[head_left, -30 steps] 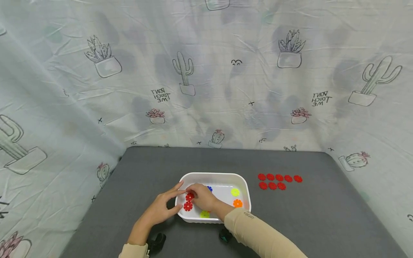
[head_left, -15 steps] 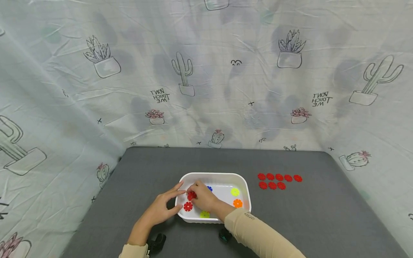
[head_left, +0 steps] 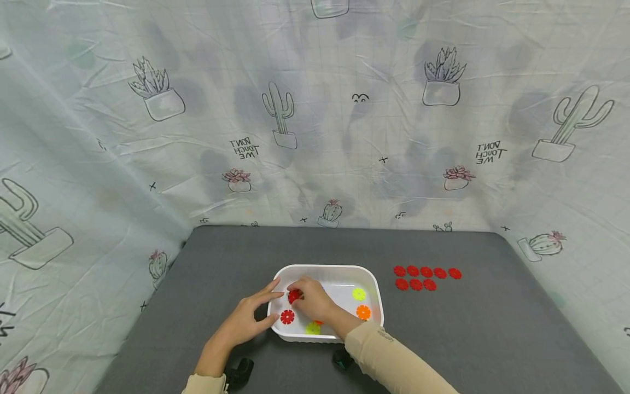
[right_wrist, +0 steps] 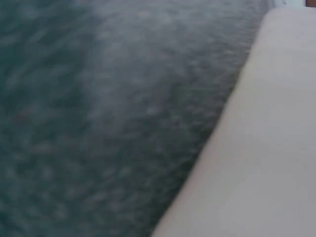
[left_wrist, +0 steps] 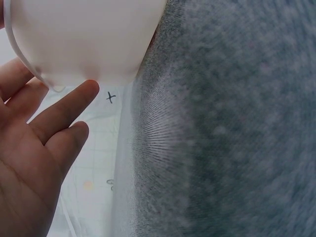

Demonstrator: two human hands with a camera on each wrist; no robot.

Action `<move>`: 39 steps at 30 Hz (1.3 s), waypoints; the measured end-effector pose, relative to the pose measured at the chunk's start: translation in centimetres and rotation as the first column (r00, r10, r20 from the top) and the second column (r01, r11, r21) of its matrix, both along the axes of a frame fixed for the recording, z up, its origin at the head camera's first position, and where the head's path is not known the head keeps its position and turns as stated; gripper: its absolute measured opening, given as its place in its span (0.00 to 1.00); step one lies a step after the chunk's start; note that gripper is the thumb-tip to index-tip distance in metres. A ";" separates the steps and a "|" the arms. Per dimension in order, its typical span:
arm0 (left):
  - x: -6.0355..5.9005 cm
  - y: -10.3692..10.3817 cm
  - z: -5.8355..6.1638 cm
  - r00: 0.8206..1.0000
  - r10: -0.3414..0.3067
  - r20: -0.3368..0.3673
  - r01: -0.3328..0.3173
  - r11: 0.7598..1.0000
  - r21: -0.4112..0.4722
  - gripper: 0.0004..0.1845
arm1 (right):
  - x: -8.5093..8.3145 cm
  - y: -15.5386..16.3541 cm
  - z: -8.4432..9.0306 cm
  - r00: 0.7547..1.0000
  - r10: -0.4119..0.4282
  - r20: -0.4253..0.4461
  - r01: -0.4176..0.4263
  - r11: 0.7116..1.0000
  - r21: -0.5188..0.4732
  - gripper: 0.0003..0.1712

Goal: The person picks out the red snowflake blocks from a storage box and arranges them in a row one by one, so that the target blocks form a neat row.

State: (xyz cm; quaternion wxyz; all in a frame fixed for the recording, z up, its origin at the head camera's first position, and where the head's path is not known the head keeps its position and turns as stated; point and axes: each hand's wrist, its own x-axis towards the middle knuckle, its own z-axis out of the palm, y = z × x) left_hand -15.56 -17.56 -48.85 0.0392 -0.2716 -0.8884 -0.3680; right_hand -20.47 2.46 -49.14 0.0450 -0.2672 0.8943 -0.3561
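A white plastic tray [head_left: 322, 337] holds small notched, flower-like plastic discs. In the head view my right hand [head_left: 315, 301] reaches into it and pinches a red notched disc [head_left: 293, 296] between thumb and fingers. Just in front of that disc lies another red disc [head_left: 287, 317]. My left hand [head_left: 243, 319] is at the tray's left end, thumb and forefinger spread apart at the rim. The left wrist view shows extended fingers [left_wrist: 69, 111] against the tray's outer wall. Mostly sleeve and dark cloth fill the right wrist view, with the right hand out of sight.
On the right of the grey table [head_left: 236, 246] several red discs [head_left: 415, 284] lie in two rows. Inside the tray are a yellow disc [head_left: 359, 294], an orange disc [head_left: 363, 312] and a yellow-green disc [head_left: 313, 328]. Black objects [head_left: 343, 359] lie near the wrists. A printed curtain [head_left: 315, 109] hangs behind.
My right hand has lifted the rear red disc away from the other one and shifted it slightly right and back. The left hand stays at the tray's end.
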 end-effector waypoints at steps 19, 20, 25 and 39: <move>0.0 -0.1 0.2 1.000 0.015 0.023 -0.015 1.000 -0.020 0.23 | 0.1 2.3 2.4 0.962 -0.108 0.252 0.189 0.927 -0.323 0.20; 0.0 -0.1 0.2 0.999 0.019 0.032 -0.018 1.000 -0.021 0.23 | 0.3 2.6 2.6 0.958 -0.107 0.266 0.198 0.919 -0.341 0.20; 0.0 -0.1 0.2 0.998 0.026 0.058 -0.025 0.999 -0.026 0.23 | 0.8 4.1 3.2 0.943 -0.124 0.309 0.245 0.886 -0.394 0.20; 0.1 0.0 0.2 1.000 0.010 0.016 -0.010 1.000 -0.016 0.24 | 2.6 10.9 4.6 0.926 -0.241 0.290 0.367 0.753 -0.547 0.20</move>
